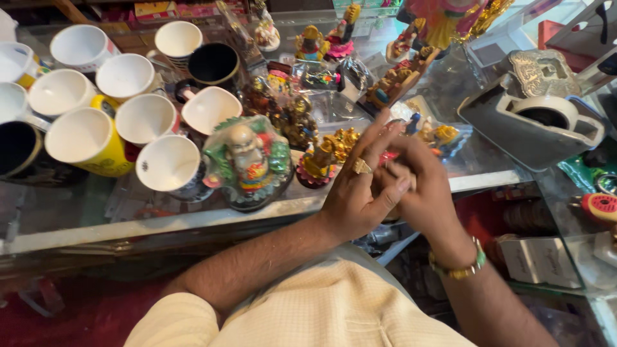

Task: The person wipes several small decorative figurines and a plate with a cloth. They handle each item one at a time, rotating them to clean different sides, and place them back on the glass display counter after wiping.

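Two hands pressed together over the front edge of a glass desk.

The left hand (360,189), with a gold ring, curls its fingers (379,138) round the right hand (421,193); whether they pinch anything cannot be told. Just beyond the fingertips sit small gilt figurines (328,154); left of them a wrapped laughing figure (250,160) and white mugs (144,119).

A clear plastic wrapper around a seated bald figurine (250,160) is standing at the near edge of the glass bench (77,215), just right of the mugs. Flat yellow and pink cardboard boxes (168,9) are lying along the far edge (partly cut off by the frame). Two white paper tags with dark script (541,260) are hanging under the glass at lower right.
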